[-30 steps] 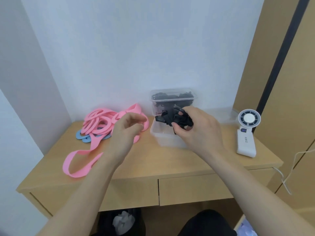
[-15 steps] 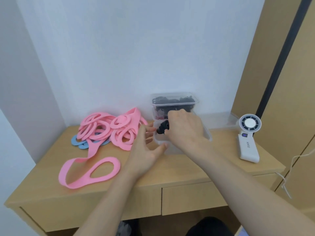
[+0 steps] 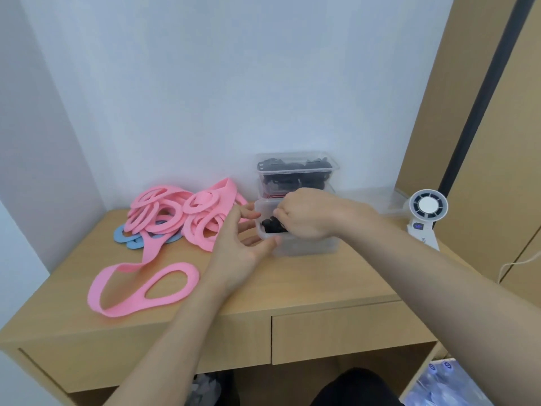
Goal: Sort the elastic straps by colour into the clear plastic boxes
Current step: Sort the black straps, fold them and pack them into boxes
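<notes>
Head view: my right hand [image 3: 307,219] is curled round the black strap bundle [image 3: 270,225], pushing it into the front clear box [image 3: 310,247] under my knuckles; left hand [image 3: 241,246] open, fingers spread, thumb on the box's near-left corner. Risk: elastic springs back out on release, or the light box skids into the 2 stacked boxes [image 3: 333,167] behind my right hand.

A light wooden desk [image 3: 292,276] stands against a pale, evenly lit wall [image 3: 234,83]. A drawer [image 3: 351,332] fronts the desk's right half. Right of the desk rise tan wardrobe panels [image 3: 497,142], split by a dark strip.
</notes>
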`<state>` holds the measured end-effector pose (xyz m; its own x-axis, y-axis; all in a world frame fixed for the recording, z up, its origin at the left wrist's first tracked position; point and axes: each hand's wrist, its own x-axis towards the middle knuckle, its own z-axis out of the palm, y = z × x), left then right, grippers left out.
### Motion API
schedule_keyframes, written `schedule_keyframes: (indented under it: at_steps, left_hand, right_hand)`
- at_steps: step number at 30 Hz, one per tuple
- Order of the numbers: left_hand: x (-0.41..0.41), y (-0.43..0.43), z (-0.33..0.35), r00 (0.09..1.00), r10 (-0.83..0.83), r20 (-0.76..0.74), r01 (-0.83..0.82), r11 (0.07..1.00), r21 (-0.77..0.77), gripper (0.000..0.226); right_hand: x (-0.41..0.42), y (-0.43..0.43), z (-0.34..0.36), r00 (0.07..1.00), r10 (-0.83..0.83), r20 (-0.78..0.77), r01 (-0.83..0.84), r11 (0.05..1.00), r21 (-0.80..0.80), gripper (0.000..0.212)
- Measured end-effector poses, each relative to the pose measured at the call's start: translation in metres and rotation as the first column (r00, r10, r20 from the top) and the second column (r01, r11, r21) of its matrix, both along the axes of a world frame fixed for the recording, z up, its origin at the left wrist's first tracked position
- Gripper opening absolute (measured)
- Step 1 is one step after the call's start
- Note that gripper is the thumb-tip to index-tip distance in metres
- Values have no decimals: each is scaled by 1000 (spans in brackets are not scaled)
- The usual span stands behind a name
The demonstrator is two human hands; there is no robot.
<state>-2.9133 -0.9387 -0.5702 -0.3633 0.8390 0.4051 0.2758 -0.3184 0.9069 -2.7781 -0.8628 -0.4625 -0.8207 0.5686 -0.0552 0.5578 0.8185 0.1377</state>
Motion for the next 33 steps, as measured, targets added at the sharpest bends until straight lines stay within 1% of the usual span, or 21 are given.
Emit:
schedule_keyframes:
  at_steps: [2, 4, 6, 9, 11, 14, 18, 22, 25, 28, 31, 33]
  left_hand:
    - [-1, -1, 0, 1000, -1, 1, 1, 1000, -6, 45]
    - [-1, -1, 0, 1000, 0, 1, 0, 1000, -7, 45]
    - [-2, 0, -1, 1000, -1, -5, 1, 1000, -11, 44]
    - [-3, 0, -2, 1000, -2, -13, 2, 1000, -14, 43]
    - [-3, 0, -1, 1000, 0, -16, 0, 1000, -17, 43]
    - [-4, -1, -1, 1000, 6, -15, -6, 1000, -14, 44]
    - [-4, -1, -2, 1000, 8, -18, -8, 1000, -16, 46]
    - [-6, 0, -1, 997, 33, -66, -35, 999, -17, 46]
    - [-3, -1, -1, 995, 15, -103, -17, 1000, -11, 45]
    - [-1, -2, 0, 990, -7, -142, 6, 1000, -3, 47]
    - [-3, -2, 1, 986, -20, -168, 20, 1000, 1, 46]
    - [-4, -2, 1, 985, -25, -172, 26, 1000, 2, 46]
  right_hand:
    - [1, 15, 4, 997, -65, -49, 56, 984, -170, 46]
    - [1, 29, 6, 977, -168, -133, 113, 931, -347, 42]
    - [-1, 37, 5, 956, -241, -166, 156, 899, -409, 39]
    - [-10, 38, -8, 938, -298, -174, 212, 896, -391, 56]
    - [-14, 37, -16, 934, -305, -185, 219, 900, -378, 59]
    - [-13, 36, -21, 924, -306, -230, 194, 892, -407, 48]
    - [-4, 30, -16, 922, -262, -284, 121, 894, -431, 43]
    - [6, 23, -18, 857, -271, -438, 41, 883, -467, 31]
    - [10, 16, -27, 795, -268, -544, -6, 894, -449, 22]
    - [14, 11, -28, 778, -225, -587, -59, 904, -424, 12]
    - [20, 9, -23, 768, -192, -612, -75, 921, -383, 12]
    - [29, 9, -15, 736, -184, -651, -77, 933, -352, 14]
